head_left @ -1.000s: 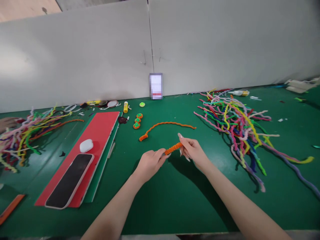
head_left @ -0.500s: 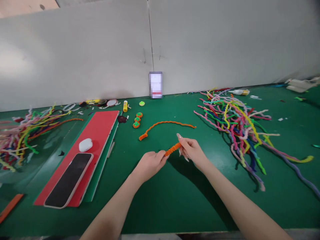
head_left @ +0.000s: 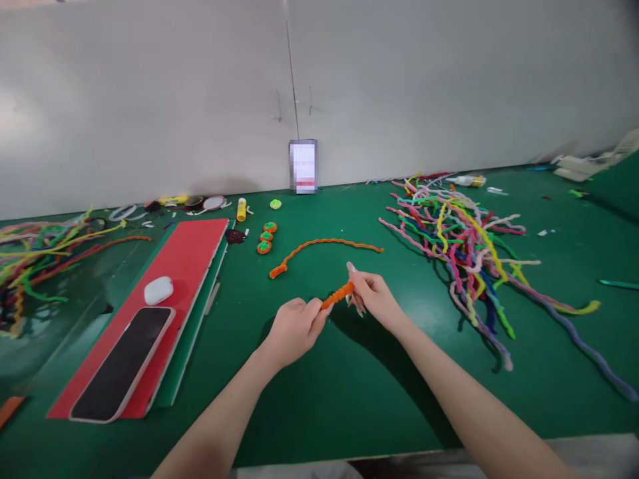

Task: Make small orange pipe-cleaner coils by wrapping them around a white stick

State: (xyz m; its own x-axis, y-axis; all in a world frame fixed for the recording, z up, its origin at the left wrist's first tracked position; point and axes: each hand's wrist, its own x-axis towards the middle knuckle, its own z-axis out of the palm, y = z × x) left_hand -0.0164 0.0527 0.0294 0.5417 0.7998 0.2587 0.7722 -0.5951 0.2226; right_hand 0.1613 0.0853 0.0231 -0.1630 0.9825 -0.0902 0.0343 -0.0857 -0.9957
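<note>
Between my two hands runs a coiled orange pipe cleaner (head_left: 338,295), tilted up to the right above the table. My left hand (head_left: 295,327) is closed around its lower end. The fingertips of my right hand (head_left: 372,297) pinch its upper end. Just beyond my hands lies another orange pipe cleaner (head_left: 332,241), a long curved strand with a thick folded piece at its left end. Further left sit three small orange rounds with green tops (head_left: 266,237) in a row.
Red and green boards (head_left: 190,266) carry a phone (head_left: 124,362) and a white earbud case (head_left: 158,290). Heaps of coloured pipe cleaners (head_left: 464,239) lie right and far left. A yellow glue stick (head_left: 241,209) stands at the back, and a lit screen (head_left: 303,166) leans against the wall.
The view has shifted slightly, so everything on the table sits a little further left. My hands keep the same hold on the coiled pipe cleaner.
</note>
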